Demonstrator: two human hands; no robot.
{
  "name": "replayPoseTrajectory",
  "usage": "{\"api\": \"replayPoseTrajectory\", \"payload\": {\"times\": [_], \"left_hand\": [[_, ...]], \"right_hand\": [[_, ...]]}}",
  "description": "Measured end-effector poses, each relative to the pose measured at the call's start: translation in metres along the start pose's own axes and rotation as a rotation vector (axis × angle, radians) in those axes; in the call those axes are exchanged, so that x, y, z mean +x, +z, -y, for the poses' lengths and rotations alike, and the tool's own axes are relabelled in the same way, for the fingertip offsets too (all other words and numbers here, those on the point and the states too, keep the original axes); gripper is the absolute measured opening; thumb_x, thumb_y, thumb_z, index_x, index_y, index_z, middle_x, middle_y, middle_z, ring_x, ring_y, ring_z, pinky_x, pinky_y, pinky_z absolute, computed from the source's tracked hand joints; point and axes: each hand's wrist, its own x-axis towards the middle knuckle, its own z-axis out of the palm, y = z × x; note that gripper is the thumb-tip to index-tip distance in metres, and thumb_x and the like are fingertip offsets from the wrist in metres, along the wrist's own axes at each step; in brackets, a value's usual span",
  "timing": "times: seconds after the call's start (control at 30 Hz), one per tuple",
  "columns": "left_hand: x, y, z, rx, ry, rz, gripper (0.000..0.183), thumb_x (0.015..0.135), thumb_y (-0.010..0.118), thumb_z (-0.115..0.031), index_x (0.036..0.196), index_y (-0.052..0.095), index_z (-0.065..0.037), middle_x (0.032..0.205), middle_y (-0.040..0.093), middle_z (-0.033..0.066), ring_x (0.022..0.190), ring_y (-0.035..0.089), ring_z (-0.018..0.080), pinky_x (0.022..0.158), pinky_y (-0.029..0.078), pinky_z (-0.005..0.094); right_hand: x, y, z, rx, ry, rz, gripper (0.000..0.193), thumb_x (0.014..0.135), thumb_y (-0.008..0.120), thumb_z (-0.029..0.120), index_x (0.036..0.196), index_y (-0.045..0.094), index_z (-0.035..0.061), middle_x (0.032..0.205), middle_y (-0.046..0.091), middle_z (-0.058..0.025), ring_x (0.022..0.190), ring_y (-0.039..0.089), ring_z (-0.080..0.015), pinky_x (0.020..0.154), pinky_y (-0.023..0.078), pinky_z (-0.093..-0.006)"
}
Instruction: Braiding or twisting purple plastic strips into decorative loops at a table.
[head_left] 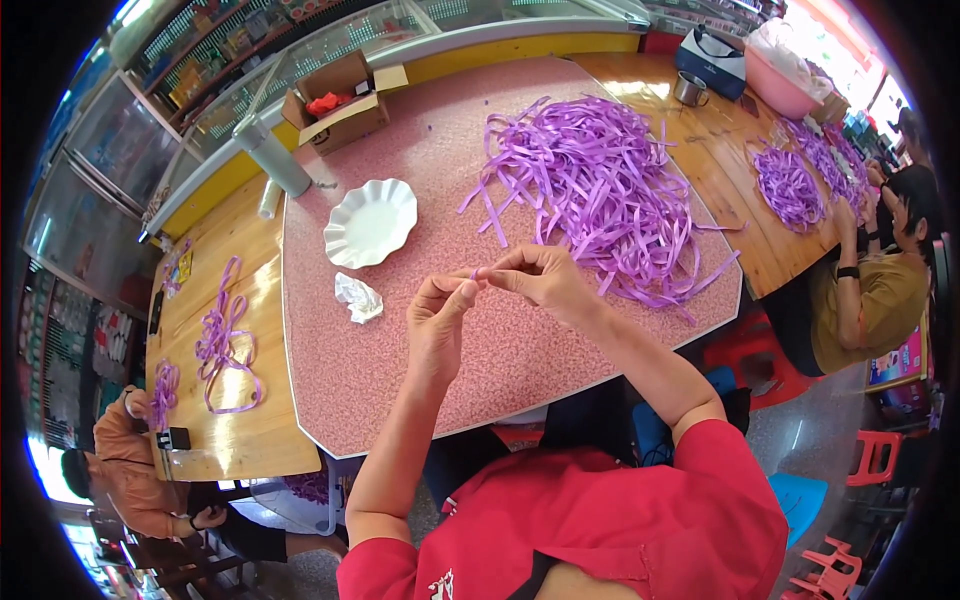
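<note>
Above the pink speckled tabletop point(370, 390), my left hand point(436, 320) and my right hand point(550, 280) meet with thumbs and forefingers pinched together. Between the fingertips a small bit of purple ribbon point(474, 273) shows; most of it is hidden by the fingers. Just beyond my right hand lies a large loose heap of purple ribbons point(600, 180). To the left of my left hand are a crumpled white tissue point(358, 298) and a white dish with a scalloped rim point(371, 222).
A grey-green bottle point(272, 158) and an open cardboard box point(345, 115) stand at the far left. Wooden tables adjoin both sides, with ribbons point(228, 340) on the left one and more ribbons point(790, 188) on the right. Other people sit at both sides. A metal mug point(690, 90) stands far right.
</note>
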Motion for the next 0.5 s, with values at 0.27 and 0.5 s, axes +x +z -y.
{"api": "replayPoseTrajectory", "payload": {"times": [0.27,0.5], "left_hand": [[0.011,0.014,-0.019,1.440,0.910,0.183,0.015,0.080,0.073,-0.005,0.091,0.063,-0.005,0.104,0.067,0.0072,0.099,0.061,0.0274,0.085,0.044,0.0380],[0.014,0.011,-0.019,1.394,0.896,0.285,0.014,0.082,0.072,-0.004,0.091,0.061,-0.004,0.102,0.061,0.0077,0.100,0.059,0.0277,0.085,0.044,0.0406]], "right_hand": [[-0.002,0.001,-0.005,0.011,0.075,-0.057,0.020,0.094,0.072,0.023,0.090,0.074,0.0042,0.062,0.057,0.0065,0.051,0.042,-0.0003,0.044,0.028,-0.0189],[0.000,0.008,-0.001,0.058,0.006,-0.058,0.019,0.095,0.070,0.021,0.087,0.073,0.0031,0.068,0.059,0.0056,0.055,0.044,0.0005,0.047,0.031,-0.0172]]}}
